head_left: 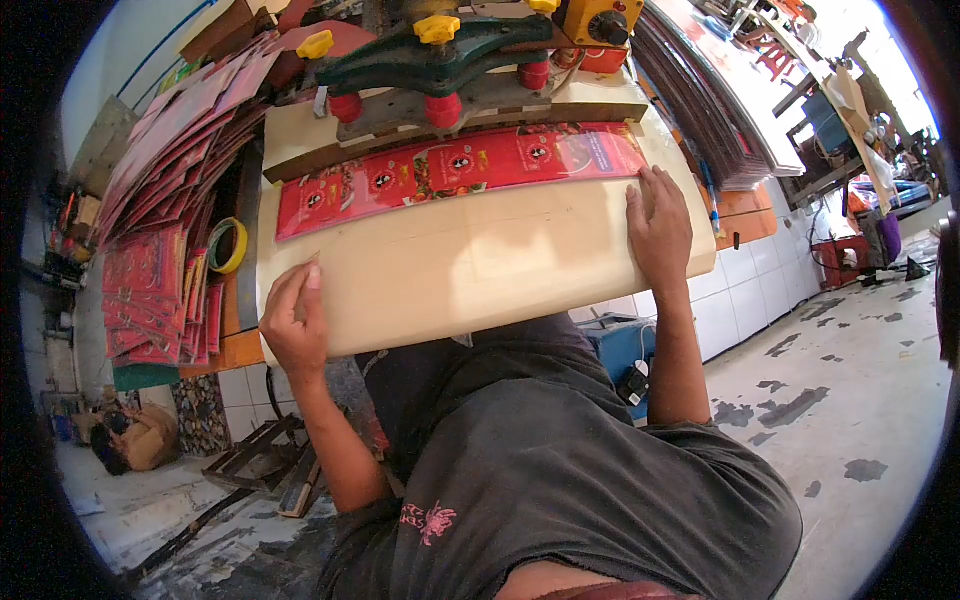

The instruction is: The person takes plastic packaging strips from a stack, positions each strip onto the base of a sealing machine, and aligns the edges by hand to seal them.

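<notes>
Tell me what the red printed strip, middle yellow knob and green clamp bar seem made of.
Red printed strip: perhaps plastic film or laminated paper, from glossy glare.
Middle yellow knob: probably moulded plastic, evenly coloured.
Green clamp bar: likely painted metal, smooth sheen.

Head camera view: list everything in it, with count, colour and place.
Press: one, dark green, top centre
Control box: one, yellow, beside press
Board: one, cream, centre
Printed strip: at least one, red, on board
Sheets: many, red and pink, left
Tape roll: one, yellow, left of board
Panels: many, dark-edged, right
Box: one, blue, below board
Floor: one, grey, lower right
Background clutter: uncounted, mixed colours, outer edges
Shirt: one, black, bottom
Left hand: one, bare, board's left side
Right hand: one, bare, strip's right end
</notes>
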Motion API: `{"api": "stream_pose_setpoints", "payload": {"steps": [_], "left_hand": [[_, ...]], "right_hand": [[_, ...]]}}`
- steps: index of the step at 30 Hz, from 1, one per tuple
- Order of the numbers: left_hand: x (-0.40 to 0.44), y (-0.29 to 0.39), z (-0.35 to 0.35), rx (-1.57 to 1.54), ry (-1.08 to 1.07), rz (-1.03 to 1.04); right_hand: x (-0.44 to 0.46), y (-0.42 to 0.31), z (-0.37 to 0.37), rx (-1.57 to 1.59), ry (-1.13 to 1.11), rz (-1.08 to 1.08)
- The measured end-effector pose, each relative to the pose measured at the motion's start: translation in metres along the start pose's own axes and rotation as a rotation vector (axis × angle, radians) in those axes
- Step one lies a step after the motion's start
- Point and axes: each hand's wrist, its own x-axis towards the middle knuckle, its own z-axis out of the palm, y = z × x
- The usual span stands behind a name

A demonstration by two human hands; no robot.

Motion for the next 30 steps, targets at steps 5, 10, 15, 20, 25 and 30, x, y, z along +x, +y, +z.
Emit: {"api": "stream_pose_setpoints", "payload": {"steps": [5,10,15,20,25,30], "left_hand": [[0.006,0.006,-0.003,0.022,-0.135,0.226],[0.024,0.005,-0.005,0.101,-0.304,0.194],[0.057,0.004,-0.003,0.188,-0.319,0.149],[0.081,-0.022,0.02,0.244,-0.375,0.188],[0.079,-0.032,0.034,0.35,-0.368,0.248],[0.079,-0.032,0.031,0.339,-0.373,0.238]], "right_hand": [[0.001,0.001,-0.004,0.042,-0.016,0.017],[0.018,0.011,-0.008,0.023,-0.105,-0.088],[0.056,0.009,0.006,0.24,-0.242,-0.003],[0.06,0.004,0.02,0.177,-0.122,-0.065],[0.057,0.01,0.026,0.117,-0.044,-0.135],[0.058,0.007,0.026,0.11,-0.055,-0.12]]}}
